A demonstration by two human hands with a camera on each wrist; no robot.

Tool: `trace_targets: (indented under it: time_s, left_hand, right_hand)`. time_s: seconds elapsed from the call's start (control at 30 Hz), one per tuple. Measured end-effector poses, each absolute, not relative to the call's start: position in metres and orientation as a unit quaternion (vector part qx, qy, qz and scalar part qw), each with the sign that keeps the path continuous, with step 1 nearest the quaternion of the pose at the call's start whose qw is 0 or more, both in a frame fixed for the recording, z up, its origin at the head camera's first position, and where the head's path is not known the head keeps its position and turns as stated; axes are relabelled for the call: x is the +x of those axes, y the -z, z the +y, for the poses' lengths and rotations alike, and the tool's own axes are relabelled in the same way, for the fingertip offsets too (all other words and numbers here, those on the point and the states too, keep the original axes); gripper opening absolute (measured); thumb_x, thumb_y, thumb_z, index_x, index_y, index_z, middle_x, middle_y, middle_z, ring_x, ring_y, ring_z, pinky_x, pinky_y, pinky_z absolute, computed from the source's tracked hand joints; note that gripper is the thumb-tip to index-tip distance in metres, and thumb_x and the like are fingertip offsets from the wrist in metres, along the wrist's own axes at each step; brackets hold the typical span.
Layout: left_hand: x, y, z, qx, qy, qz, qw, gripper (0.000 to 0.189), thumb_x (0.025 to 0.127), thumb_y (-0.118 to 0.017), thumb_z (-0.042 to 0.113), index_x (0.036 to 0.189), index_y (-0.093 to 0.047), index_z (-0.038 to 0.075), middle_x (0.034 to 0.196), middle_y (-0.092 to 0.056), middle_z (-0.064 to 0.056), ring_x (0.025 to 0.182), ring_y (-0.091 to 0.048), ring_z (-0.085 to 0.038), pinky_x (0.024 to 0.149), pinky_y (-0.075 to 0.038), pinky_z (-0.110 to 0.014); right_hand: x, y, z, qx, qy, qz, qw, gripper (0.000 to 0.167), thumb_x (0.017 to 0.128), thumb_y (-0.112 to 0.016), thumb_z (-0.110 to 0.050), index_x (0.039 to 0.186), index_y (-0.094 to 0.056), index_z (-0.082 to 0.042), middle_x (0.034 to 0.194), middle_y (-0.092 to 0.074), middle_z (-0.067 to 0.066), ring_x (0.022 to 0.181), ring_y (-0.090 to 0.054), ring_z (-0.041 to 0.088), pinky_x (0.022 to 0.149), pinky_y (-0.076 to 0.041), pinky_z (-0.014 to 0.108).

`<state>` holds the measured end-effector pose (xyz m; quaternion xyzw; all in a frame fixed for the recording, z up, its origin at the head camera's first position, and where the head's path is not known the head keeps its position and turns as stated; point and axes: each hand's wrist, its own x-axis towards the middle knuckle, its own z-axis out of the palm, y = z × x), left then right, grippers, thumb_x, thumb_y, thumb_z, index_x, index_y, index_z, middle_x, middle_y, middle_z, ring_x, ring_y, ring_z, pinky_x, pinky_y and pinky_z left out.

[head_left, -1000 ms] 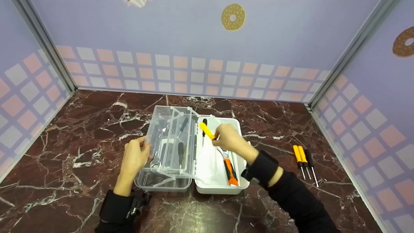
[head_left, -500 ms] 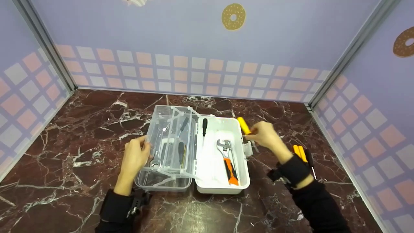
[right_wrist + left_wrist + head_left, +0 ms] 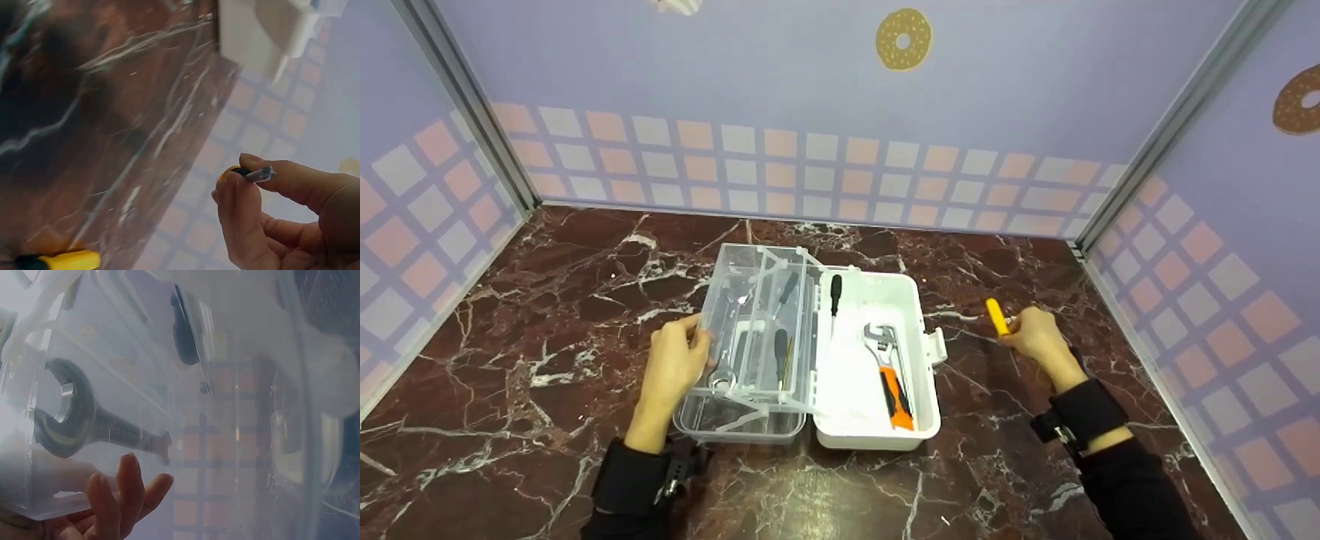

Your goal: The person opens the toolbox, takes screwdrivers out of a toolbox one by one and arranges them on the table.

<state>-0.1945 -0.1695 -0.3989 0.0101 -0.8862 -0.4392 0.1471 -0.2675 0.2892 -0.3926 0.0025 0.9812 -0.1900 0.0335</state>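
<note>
My right hand [image 3: 1039,337] pinches a yellow-handled screwdriver [image 3: 996,316] above the tabletop, to the right of a white toolbox [image 3: 844,397]. In the right wrist view, its metal tip [image 3: 261,174] points out between thumb and fingers. My left hand [image 3: 675,360] grips the left edge of the toolbox's clear tray [image 3: 733,259], which is folded out to the left. Through the plastic, the left wrist view shows an open-ended spanner [image 3: 73,410] near the fingers. Inside the white base lie an orange-and-black adjustable wrench [image 3: 895,394] and a black screwdriver [image 3: 835,292].
Another yellow-handled screwdriver [image 3: 73,260] lies on the marble-patterned table [image 3: 547,315], hidden by the right hand and arm in the head view. A white latch [image 3: 936,346] juts from the base's right side. Patterned panels [image 3: 810,82] enclose the back and sides.
My right hand has carried the yellow-handled screwdriver rightward from over the toolbox, past its latch, to above the table at the right. The left hand and toolbox have stayed put.
</note>
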Motion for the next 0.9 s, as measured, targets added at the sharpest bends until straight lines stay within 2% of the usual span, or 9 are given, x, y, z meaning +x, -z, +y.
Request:
trace_targets:
  time_s: [0.1,0.2,0.3,0.5,0.63,0.9]
  left_hand:
    - [-0.195,0.399,-0.169,0.007,0.440,-0.885,0.151,0.034,0.083,-0.043,-0.001,0.113,-0.052,-0.014,0.077,-0.065,-0.020,0.050,-0.061,-0.025,0.041,-0.042,-0.019]
    - [-0.194,0.399,-0.169,0.007,0.441,-0.885,0.153,0.034,0.083,-0.043,-0.001,0.112,-0.053,-0.014,0.076,-0.065,-0.019,0.049,-0.061,-0.024,0.040,-0.041,-0.018]
    - [-0.194,0.399,-0.169,0.008,0.444,-0.883,0.150,0.033,0.082,-0.044,-0.002,0.112,-0.053,-0.014,0.078,-0.065,-0.020,0.049,-0.061,-0.024,0.039,-0.041,-0.019]
    - [-0.194,0.399,-0.169,0.009,0.448,-0.882,0.143,0.033,0.083,-0.044,-0.002,0.112,-0.054,-0.012,0.080,-0.065,-0.022,0.049,-0.061,-0.024,0.037,-0.041,-0.021]
    - [-0.194,0.399,-0.169,0.009,0.449,-0.882,0.142,0.034,0.083,-0.043,-0.002,0.113,-0.054,-0.012,0.081,-0.065,-0.022,0.049,-0.061,-0.023,0.036,-0.041,-0.021]
    - [-0.194,0.398,-0.169,0.011,0.450,-0.882,0.140,0.033,0.083,-0.043,-0.002,0.113,-0.054,-0.012,0.082,-0.064,-0.023,0.048,-0.060,-0.020,0.037,-0.042,-0.021]
  right_hand:
    - [-0.267,0.400,0.300,0.022,0.169,0.985,0.038,0.022,0.071,-0.069,-0.011,0.077,-0.065,0.010,0.074,-0.062,0.021,0.066,-0.058,0.032,0.062,-0.048,0.042]
    - [-0.267,0.407,0.309,0.041,0.166,0.984,0.040,0.020,0.069,-0.068,-0.010,0.074,-0.063,0.008,0.072,-0.060,0.019,0.068,-0.058,0.035,0.063,-0.048,0.045]
    - [-0.267,0.414,0.317,0.058,0.167,0.983,0.039,0.015,0.068,-0.066,-0.005,0.071,-0.059,0.008,0.067,-0.058,0.019,0.058,-0.058,0.030,0.056,-0.049,0.040]
    - [-0.267,0.427,0.327,0.091,0.166,0.980,0.056,0.017,0.067,-0.065,0.000,0.073,-0.052,0.011,0.071,-0.055,0.030,0.048,-0.059,0.028,0.048,-0.050,0.034]
    - [-0.268,0.434,0.331,0.101,0.174,0.977,0.064,0.016,0.066,-0.065,0.002,0.071,-0.051,0.009,0.068,-0.055,0.027,0.038,-0.055,0.020,0.039,-0.048,0.028]
    - [-0.269,0.443,0.334,0.114,0.164,0.976,0.082,0.015,0.067,-0.061,0.004,0.076,-0.050,0.010,0.067,-0.051,0.025,0.042,-0.055,0.022,0.038,-0.046,0.027]
